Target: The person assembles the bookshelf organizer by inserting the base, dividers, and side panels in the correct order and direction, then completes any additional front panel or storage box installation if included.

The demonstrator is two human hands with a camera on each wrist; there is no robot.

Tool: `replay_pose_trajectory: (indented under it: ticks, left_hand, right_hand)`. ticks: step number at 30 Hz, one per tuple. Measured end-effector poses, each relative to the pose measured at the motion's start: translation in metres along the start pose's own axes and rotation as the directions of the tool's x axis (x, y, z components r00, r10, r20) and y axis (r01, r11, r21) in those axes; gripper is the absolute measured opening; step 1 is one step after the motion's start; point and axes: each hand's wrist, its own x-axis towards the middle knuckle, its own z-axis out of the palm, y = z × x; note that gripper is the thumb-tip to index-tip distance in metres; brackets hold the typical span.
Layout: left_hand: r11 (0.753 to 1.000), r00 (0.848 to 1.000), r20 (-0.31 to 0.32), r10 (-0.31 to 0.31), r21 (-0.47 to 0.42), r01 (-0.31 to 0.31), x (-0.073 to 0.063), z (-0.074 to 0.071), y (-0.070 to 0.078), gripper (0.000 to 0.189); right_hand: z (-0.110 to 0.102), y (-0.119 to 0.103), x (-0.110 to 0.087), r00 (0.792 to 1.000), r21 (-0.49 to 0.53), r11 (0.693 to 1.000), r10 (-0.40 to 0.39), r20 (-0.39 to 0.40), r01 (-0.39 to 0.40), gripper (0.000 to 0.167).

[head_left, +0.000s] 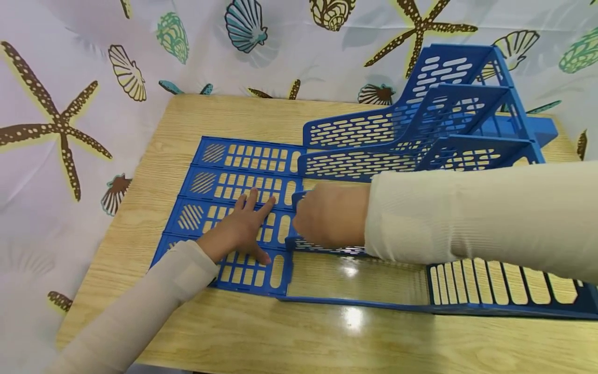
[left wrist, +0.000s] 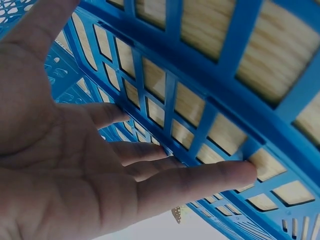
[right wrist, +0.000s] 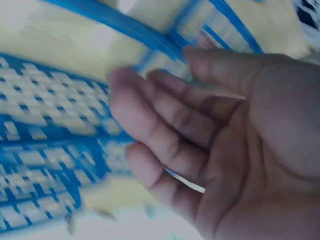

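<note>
A blue plastic file rack lies on its side, with slotted dividers (head_left: 481,91) standing up at the right. From its left edge, a row of joined grid panels (head_left: 187,182) lies flat. My left hand (head_left: 240,228) rests on these panels with fingers spread; in the left wrist view its fingertips touch the grid bars. Over the lower dividers, at the inner edge of the panels, is my right hand (head_left: 327,215). The right wrist view is blurred, but the right hand's fingers (right wrist: 165,115) curve loosely and nothing shows between them and the thumb. The right sleeve hides part of the rack.
The rack and panels lie on a light wood-grain table (head_left: 327,332). Behind and left of it hangs a white cloth (head_left: 28,218) printed with starfish and shells. A long blue side rail (head_left: 355,303) runs near the front, joining a slotted section (head_left: 514,307) at the right.
</note>
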Motion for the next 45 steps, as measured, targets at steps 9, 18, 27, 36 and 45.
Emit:
replay_pose_trajectory:
  ticks: [9, 18, 27, 36, 45]
  left_hand:
    - [1.000, 0.999, -0.022, 0.030, -0.006, -0.030, -0.009, -0.001, -0.006, 0.129]
    - [0.999, 0.999, 0.018, -0.027, 0.032, 0.026, -0.013, 0.004, -0.005, 0.127]
    - [0.999, 0.999, 0.031, -0.038, 0.024, 0.038, -0.015, 0.007, -0.003, 0.130]
    - [0.998, 0.998, 0.037, -0.051, 0.031, 0.050, -0.011, 0.002, -0.002, 0.130]
    - [0.998, 0.998, 0.036, -0.055, 0.037, 0.054, -0.011, 0.004, -0.002, 0.129]
  right_hand:
    - [0.048, -0.018, -0.032, 0.852, -0.048, 0.998, -0.066, -0.519, 0.047, 0.019]
    - [0.055, -0.057, -0.056, 0.888, -0.209, 0.978, -0.095, -0.449, -0.001, 0.021]
    - [0.075, -0.085, -0.076, 0.798, -0.248, 0.968, -0.177, -0.577, 0.035, 0.032]
    - [0.091, -0.099, -0.043, 0.848, -0.309, 0.929, 0.011, -0.530, -0.205, 0.024]
    - [0.096, -0.093, -0.025, 0.916, -0.139, 0.976, 0.103, -0.389, -0.169, 0.038]
